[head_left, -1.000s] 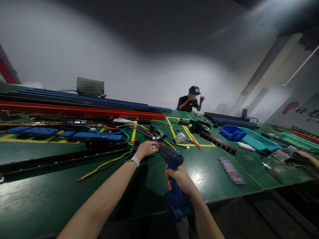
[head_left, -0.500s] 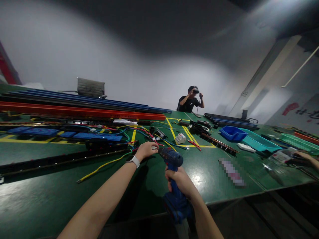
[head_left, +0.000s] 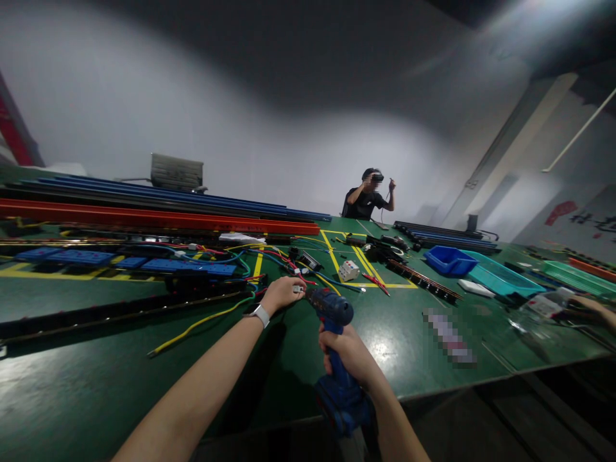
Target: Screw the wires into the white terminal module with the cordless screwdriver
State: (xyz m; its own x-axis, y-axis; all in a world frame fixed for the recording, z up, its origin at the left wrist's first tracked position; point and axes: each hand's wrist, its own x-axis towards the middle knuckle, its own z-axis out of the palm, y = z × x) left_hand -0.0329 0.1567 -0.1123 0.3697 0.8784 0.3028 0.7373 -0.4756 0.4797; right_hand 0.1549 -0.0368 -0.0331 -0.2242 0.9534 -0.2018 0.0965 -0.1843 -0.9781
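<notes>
Around the handle of our cordless drill (head_left: 333,307): our right hand (head_left: 347,350) is clamped, fingers wrapped round the grip, with the battery end hanging below and the chuck turned toward our other hand.
Small pale piece (head_left: 298,289): pinched in the fingertips of our left hand (head_left: 280,293), just beside the drill's nose; we cannot tell whether the two touch.
Both hands: apart from each other, the left one farther forward over the green tabletop (head_left: 399,333).
Watch (head_left: 260,314): on our left wrist.
Yellow-green wire (head_left: 205,316): lying left of our left hand, its loose end nearest us.
Black rail (head_left: 120,310): farther left of that hand, with blue strips (head_left: 190,265) beyond it.
White circuit breaker (head_left: 348,271): beyond the drill, near a slender red tool (head_left: 376,284).
Blue bin (head_left: 450,261): beyond our right hand and to its right, beside a turquoise basket (head_left: 505,276).
Orange channel (head_left: 158,216): well beyond our left hand.
Seated co-worker (head_left: 368,197): across the table from our hands, both arms raised.
</notes>
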